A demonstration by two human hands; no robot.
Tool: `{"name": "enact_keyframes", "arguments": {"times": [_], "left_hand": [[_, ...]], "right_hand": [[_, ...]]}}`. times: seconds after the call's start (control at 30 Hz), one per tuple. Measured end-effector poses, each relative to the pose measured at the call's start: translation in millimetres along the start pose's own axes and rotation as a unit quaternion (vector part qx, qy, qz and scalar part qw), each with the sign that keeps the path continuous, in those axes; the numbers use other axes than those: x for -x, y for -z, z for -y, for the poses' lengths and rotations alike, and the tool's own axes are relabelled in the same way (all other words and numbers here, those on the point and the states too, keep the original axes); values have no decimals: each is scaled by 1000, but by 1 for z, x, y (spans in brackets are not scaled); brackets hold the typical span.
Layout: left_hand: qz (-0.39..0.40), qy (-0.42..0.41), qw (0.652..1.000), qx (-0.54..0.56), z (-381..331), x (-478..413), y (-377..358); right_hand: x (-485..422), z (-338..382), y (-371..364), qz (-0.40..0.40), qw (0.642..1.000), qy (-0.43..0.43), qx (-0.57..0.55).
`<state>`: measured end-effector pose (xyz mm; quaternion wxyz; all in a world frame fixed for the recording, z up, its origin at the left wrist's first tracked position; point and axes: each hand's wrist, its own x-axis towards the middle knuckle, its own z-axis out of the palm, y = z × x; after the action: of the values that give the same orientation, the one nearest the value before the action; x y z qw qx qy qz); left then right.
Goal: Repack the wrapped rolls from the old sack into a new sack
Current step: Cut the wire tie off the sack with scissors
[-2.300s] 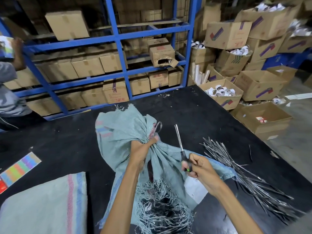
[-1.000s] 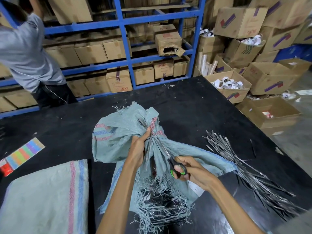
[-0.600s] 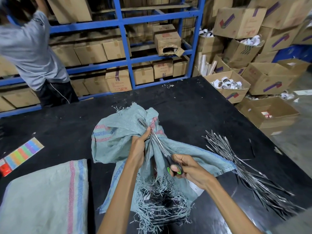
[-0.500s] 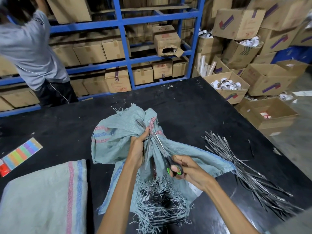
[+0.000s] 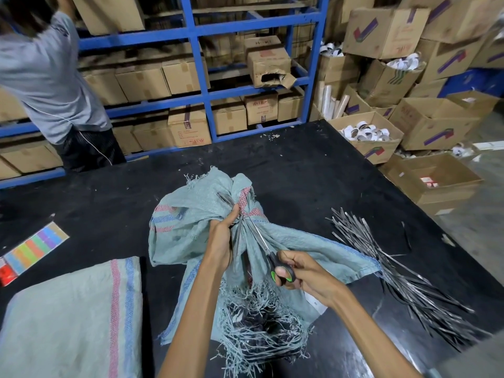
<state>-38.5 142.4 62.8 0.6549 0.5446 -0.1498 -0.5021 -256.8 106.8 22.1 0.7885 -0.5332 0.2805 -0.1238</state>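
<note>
At the centre of the frame the left hand (image 5: 222, 242) is pinching the bunched neck of the old sack (image 5: 196, 230) in a closed grip, while the right hand (image 5: 302, 271) is wrapped around the scissors (image 5: 268, 257), blades angling up toward the tie. To do this well, she or he should be keeping the neck taut and snipping only the tie, clear of the thumb. The new sack (image 5: 68, 317) is lying flat on the desk (image 5: 300, 173), lower left.

The scissors (image 5: 261, 242), earlier raised upright in the right hand (image 5: 305, 274), now point into the old sack's (image 5: 191, 230) gathered neck beside the left hand (image 5: 222, 241); a bystander (image 5: 51, 83) has stepped in.
</note>
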Motion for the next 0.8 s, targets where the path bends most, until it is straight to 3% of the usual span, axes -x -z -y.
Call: {"name": "enact_keyframes", "arguments": {"times": [0.27, 0.53, 0.8], "left_hand": [[5, 1, 1000, -2, -1, 2, 0], [-56, -13, 997, -45, 4, -4, 1], [-63, 23, 997, -46, 9, -7, 3]], "right_hand": [[-3, 3, -4, 13, 1000, 5, -19], [-11, -8, -7, -53, 997, 47, 29], [-6, -7, -17, -75, 992, 85, 57]]}}
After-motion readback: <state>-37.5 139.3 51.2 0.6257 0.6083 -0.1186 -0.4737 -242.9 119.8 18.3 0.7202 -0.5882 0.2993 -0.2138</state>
